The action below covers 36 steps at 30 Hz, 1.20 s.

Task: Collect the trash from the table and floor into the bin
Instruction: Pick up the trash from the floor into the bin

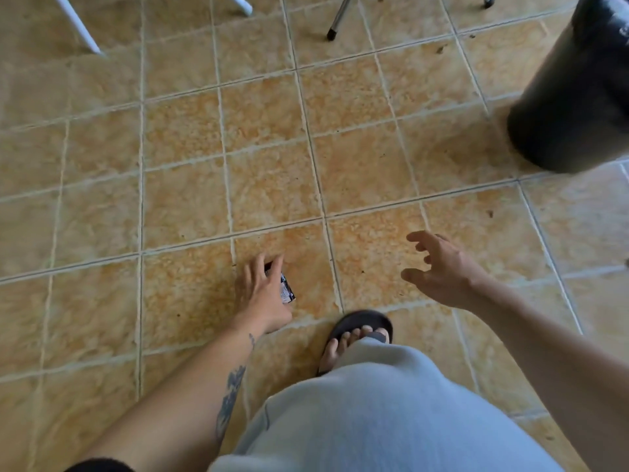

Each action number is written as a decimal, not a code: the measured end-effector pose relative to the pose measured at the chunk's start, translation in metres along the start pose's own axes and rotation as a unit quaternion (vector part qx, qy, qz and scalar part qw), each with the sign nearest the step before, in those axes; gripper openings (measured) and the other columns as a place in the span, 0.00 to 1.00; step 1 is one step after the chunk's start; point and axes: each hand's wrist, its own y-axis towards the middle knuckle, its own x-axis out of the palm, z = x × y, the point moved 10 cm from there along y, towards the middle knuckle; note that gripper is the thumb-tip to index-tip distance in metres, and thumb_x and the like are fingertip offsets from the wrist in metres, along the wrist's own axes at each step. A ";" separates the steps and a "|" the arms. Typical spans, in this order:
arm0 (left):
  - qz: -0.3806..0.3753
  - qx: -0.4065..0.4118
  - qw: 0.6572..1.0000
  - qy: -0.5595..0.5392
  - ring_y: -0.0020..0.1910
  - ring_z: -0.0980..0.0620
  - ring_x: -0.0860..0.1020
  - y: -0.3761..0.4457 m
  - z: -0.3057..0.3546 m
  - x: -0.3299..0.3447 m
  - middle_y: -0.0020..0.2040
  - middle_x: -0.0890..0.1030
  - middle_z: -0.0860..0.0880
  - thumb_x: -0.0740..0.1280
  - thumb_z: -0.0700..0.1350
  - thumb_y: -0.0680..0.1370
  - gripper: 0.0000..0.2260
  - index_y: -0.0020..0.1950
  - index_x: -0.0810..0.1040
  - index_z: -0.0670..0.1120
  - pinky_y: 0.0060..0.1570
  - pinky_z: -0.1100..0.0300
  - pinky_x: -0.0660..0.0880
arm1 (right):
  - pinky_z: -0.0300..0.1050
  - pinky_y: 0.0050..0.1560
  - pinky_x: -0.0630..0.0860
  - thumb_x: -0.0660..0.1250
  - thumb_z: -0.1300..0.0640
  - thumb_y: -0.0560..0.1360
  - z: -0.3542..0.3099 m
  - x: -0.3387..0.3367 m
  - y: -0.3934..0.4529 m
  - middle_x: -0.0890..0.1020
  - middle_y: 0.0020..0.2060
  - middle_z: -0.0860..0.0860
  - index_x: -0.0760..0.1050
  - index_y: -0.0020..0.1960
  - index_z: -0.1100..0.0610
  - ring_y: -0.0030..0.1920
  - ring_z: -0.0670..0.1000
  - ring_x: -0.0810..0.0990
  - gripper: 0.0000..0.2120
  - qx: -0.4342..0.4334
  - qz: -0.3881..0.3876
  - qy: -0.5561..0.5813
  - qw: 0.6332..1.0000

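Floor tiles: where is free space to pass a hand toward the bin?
Bare tiles lie between the right hand and the black bin, and across the middle up to the chair legs. It is crowded near the left hand, the wrapper and the sandal.

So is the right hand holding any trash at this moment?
No, the right hand is empty with fingers spread above the floor, while the left hand closes on the small dark wrapper.

Probably a home's dining area or patio: mottled tan tiled floor [265,185], metal furniture legs [337,18] along the top edge, a black bin [578,97] upper right.
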 end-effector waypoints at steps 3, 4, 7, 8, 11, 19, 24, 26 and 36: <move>0.014 -0.005 1.000 0.008 0.69 0.42 0.56 -0.001 0.005 -0.004 0.74 0.52 0.48 0.72 0.51 0.67 0.43 0.77 0.52 0.55 0.68 0.46 0.63 | 0.49 0.58 0.74 0.73 0.52 0.74 0.012 -0.010 -0.012 0.73 0.67 0.55 0.65 0.74 0.53 0.64 0.55 0.75 0.32 0.014 0.006 0.006 1.000; 0.018 -0.006 1.000 0.009 0.67 0.42 0.57 -0.001 0.009 -0.007 0.72 0.54 0.47 0.71 0.53 0.68 0.42 0.77 0.53 0.55 0.66 0.46 0.64 | 0.49 0.57 0.74 0.73 0.52 0.74 0.017 -0.015 -0.016 0.73 0.67 0.55 0.65 0.74 0.53 0.64 0.55 0.75 0.32 0.018 0.011 0.008 1.000; 0.042 0.015 0.999 -0.029 0.64 0.42 0.60 0.002 0.040 -0.029 0.66 0.59 0.47 0.70 0.57 0.67 0.41 0.77 0.56 0.54 0.62 0.46 0.68 | 0.49 0.57 0.74 0.72 0.52 0.74 0.035 -0.036 -0.029 0.74 0.67 0.55 0.65 0.75 0.52 0.64 0.56 0.75 0.32 0.035 0.035 0.007 0.999; 0.057 0.043 0.996 -0.049 0.63 0.42 0.62 0.004 0.062 -0.040 0.64 0.59 0.47 0.69 0.57 0.66 0.40 0.76 0.59 0.54 0.61 0.46 0.69 | 0.50 0.58 0.74 0.72 0.52 0.74 0.044 -0.044 -0.033 0.74 0.67 0.55 0.65 0.75 0.51 0.64 0.56 0.75 0.32 0.044 0.047 0.013 0.998; 0.082 0.165 0.978 -0.101 0.63 0.43 0.67 0.007 0.149 -0.070 0.62 0.61 0.48 0.68 0.55 0.65 0.34 0.71 0.68 0.53 0.62 0.48 0.71 | 0.52 0.58 0.76 0.71 0.52 0.74 0.076 -0.061 -0.050 0.74 0.65 0.54 0.65 0.74 0.51 0.60 0.56 0.76 0.31 0.082 0.074 0.043 0.993; 0.007 0.444 0.896 -0.018 0.63 0.46 0.71 -0.029 0.369 -0.056 0.64 0.65 0.53 0.67 0.56 0.66 0.29 0.68 0.71 0.57 0.61 0.46 0.73 | 0.44 0.61 0.68 0.70 0.51 0.73 0.208 -0.076 -0.145 0.72 0.67 0.55 0.66 0.73 0.54 0.65 0.56 0.72 0.30 0.261 0.172 0.163 0.936; -0.016 0.559 0.826 0.077 0.60 0.44 0.69 -0.072 0.450 0.001 0.64 0.66 0.51 0.67 0.57 0.67 0.29 0.68 0.74 0.53 0.58 0.44 0.74 | 0.53 0.68 0.65 0.65 0.51 0.74 0.289 -0.039 -0.249 0.67 0.68 0.55 0.61 0.76 0.52 0.70 0.59 0.64 0.32 0.448 0.277 0.227 0.819; -0.031 0.591 0.798 0.113 0.58 0.43 0.70 -0.089 0.470 0.029 0.63 0.68 0.49 0.66 0.58 0.66 0.29 0.67 0.75 0.52 0.57 0.43 0.74 | 0.56 0.68 0.64 0.63 0.53 0.71 0.303 -0.018 -0.297 0.65 0.69 0.55 0.59 0.76 0.52 0.70 0.60 0.63 0.34 0.540 0.321 0.211 0.749; -0.104 0.675 0.677 0.275 0.65 0.40 0.70 -0.168 0.503 0.116 0.69 0.69 0.44 0.64 0.58 0.67 0.32 0.70 0.73 0.53 0.60 0.46 0.70 | 0.56 0.56 0.70 0.67 0.50 0.69 0.308 0.121 -0.392 0.59 0.67 0.58 0.53 0.76 0.50 0.65 0.66 0.66 0.40 0.739 0.337 0.346 0.470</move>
